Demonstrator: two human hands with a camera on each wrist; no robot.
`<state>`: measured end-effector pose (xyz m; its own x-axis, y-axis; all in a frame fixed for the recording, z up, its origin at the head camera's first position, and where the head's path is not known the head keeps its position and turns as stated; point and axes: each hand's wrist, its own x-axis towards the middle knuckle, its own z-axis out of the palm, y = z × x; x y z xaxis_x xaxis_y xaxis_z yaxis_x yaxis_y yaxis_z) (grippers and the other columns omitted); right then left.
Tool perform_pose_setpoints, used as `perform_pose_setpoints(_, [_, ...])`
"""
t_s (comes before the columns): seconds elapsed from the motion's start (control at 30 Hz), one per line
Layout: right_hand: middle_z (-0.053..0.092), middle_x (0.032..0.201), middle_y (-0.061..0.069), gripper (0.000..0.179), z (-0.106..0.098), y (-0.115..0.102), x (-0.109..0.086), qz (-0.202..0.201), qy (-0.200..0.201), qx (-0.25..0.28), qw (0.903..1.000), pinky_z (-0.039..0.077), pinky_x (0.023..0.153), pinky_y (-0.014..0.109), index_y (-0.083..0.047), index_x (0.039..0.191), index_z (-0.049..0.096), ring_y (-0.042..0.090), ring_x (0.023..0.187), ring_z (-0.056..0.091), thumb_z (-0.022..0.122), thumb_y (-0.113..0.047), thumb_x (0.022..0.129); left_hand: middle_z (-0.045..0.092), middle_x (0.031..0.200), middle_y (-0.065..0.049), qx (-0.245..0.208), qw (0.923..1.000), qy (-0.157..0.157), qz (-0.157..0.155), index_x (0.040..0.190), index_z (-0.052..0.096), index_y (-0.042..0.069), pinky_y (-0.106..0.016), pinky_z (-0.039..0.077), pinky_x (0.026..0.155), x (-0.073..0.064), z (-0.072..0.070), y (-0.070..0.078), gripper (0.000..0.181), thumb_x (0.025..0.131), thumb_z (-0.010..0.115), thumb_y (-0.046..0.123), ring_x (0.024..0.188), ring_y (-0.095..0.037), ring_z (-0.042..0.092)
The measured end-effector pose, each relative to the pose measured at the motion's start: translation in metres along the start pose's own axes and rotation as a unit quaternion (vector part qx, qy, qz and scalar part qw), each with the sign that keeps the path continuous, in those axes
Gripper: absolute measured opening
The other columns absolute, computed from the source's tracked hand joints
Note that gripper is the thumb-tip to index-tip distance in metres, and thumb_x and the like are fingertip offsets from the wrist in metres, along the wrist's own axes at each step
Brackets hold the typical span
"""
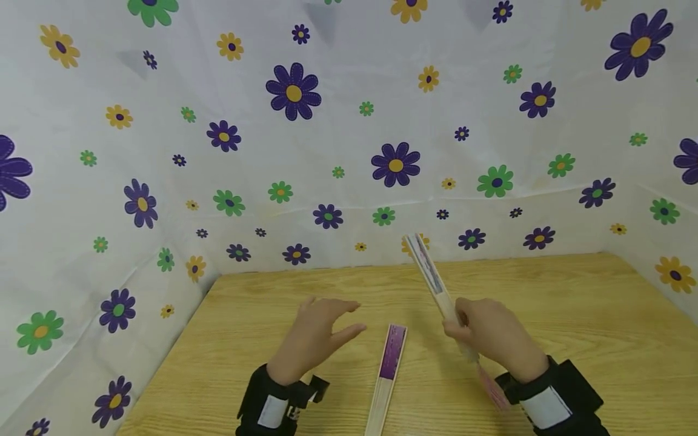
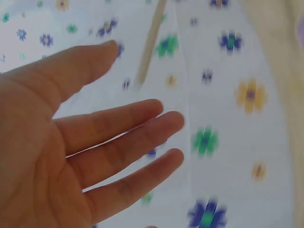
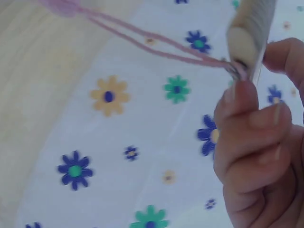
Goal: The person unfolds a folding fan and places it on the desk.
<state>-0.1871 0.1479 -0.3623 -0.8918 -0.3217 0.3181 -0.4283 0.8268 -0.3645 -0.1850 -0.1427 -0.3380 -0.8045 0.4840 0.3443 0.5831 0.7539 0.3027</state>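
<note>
My right hand (image 1: pixel 493 333) grips a folded hand fan (image 1: pixel 431 272) near its pivot end, with the fan tilted up and to the left above the table. A pink tassel (image 1: pixel 492 387) hangs from that end; the right wrist view shows its looped cord (image 3: pixel 156 40) tied at the pivot beside my curled fingers (image 3: pixel 256 161). A second folded fan (image 1: pixel 389 357), with a purple leaf and pale wooden sticks, lies on the table between my hands. To its left, my left hand (image 1: pixel 313 333) hovers with thumb and fingers apart, holding nothing; its spread fingers (image 2: pixel 118 147) fill much of the left wrist view.
Both fans are over a light wooden table (image 1: pixel 262 327). A white cloth (image 1: pixel 338 139) printed with purple, green and yellow flowers stands behind the table's far edge and along both sides. Each wrist wears a black band (image 1: pixel 267 402) with a device on it.
</note>
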Motion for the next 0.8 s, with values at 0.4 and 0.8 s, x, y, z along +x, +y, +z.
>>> perform_pose_setpoints(0.4, [0.042, 0.049, -0.005, 0.023, -0.008, -0.065, 0.009, -0.035, 0.07, 0.04, 0.9962, 0.026, 0.037, 0.02, -0.009, 0.065, 0.055, 0.004, 0.041, 0.035, 0.069, -0.02, 0.079, 0.075, 0.101, -0.018, -0.235, 0.9685, 0.07, -0.045, 0.105, 0.073, -0.002, -0.054, 0.056, 0.085, 0.034, 0.026, 0.052, 0.027, 0.095, 0.063, 0.021, 0.1, -0.03, 0.066])
perform_pose_setpoints(0.8, [0.073, 0.075, 0.014, 0.016, -0.004, -0.057, 0.022, 0.01, 0.034, 0.231, 0.9722, 0.047, 0.049, 0.028, 0.001, 0.085, 0.064, 0.019, 0.065, 0.066, 0.071, -0.014, 0.088, 0.072, 0.107, -0.025, -0.367, 0.9269, 0.032, -0.071, 0.112, 0.069, -0.009, -0.058, 0.051, 0.092, 0.044, 0.03, 0.044, 0.025, 0.099, 0.055, 0.008, 0.1, -0.032, 0.064])
